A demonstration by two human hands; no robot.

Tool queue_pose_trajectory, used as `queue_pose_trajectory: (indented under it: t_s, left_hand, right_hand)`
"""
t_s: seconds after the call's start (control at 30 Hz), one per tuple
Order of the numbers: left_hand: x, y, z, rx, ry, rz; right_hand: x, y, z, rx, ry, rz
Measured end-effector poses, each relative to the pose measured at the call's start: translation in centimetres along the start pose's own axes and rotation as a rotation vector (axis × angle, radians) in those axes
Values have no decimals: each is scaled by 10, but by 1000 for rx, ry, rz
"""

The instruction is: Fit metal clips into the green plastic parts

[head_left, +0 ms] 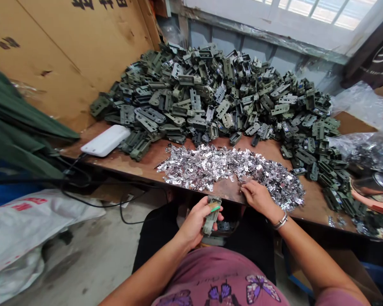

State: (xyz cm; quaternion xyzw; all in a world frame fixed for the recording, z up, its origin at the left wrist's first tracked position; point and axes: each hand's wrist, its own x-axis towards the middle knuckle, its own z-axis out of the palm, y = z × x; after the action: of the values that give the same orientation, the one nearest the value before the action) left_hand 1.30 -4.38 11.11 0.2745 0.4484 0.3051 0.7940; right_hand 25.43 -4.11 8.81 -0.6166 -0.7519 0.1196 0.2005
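Observation:
My left hand (pixel 196 221) is wrapped round a grey-green plastic housing (pixel 211 219), held over my lap just in front of the table edge. A bright green strip (pixel 215 208) shows by the thumb, on or against the housing. At the near edge of a pile of small shiny metal clips (pixel 201 165), my right hand (pixel 257 195) has its fingertips pinched together low over the table. What lies in that pinch is too small to make out. A large heap of similar grey-green housings (pixel 194 91) rises behind the clips.
A white power bank (pixel 106 140) with a cable lies on the table's left side. Cardboard (pixel 67 51) stands behind it. More housings (pixel 332 182), clear plastic bags (pixel 367 106) and an orange-rimmed container (pixel 375 202) are at the right. White sacks (pixel 35 225) lie on the floor at left.

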Motion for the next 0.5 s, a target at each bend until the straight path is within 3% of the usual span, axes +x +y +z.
queue_pose_trajectory:
  t_s: [0.13, 0.27, 0.5]
  left_hand:
    - [4, -2, 16, 91, -22, -9]
    - [9, -3, 25, 160, -88, 111]
    - [8, -8, 18, 464, -35, 302]
  right_hand:
    - [-9, -22, 1, 274, 186, -34]
    - [-15, -54, 9, 568, 250, 30]
    - [-17, -74, 15, 476, 367, -195]
